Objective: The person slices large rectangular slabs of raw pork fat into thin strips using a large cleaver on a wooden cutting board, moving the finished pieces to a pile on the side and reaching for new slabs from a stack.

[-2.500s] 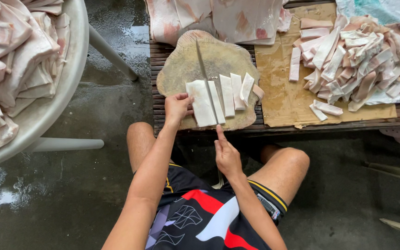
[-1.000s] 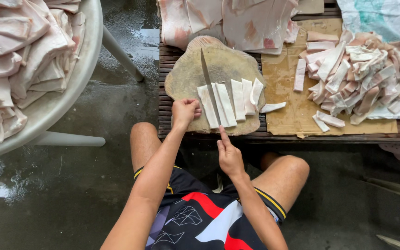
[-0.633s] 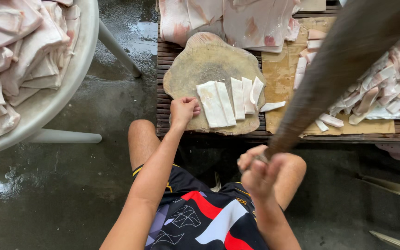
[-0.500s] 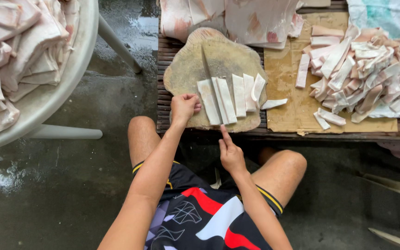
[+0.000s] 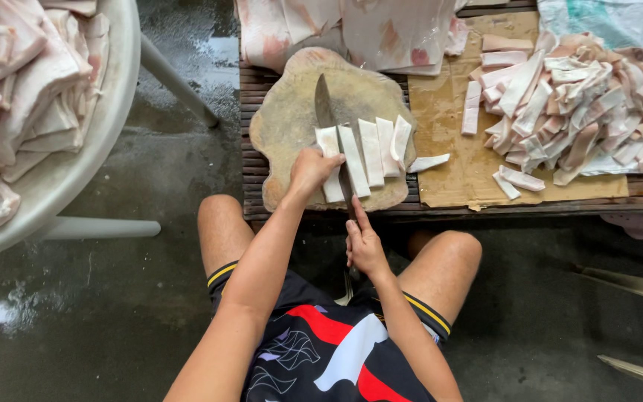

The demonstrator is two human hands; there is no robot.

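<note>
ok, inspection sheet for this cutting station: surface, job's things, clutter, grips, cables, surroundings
Surface: slatted wooden bench, worn round chopping block on it.
Job's things: long knife laid through pale cut strips on the block.
Clutter: heap of cut strips on brown cardboard; uncut slabs behind.
Grips: left hand presses the strips; right hand shut on the knife handle.
Cables: nothing seen.
Surroundings: wet concrete floor; white basin of slabs.

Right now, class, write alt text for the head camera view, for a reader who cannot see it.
Seen from above, a seated person's right hand holds a long knife laid across pale meat strips on a round wooden chopping block, while the left hand presses the strips. A heap of cut strips lies on cardboard to the right; a white basin of meat slabs stands left.
</note>
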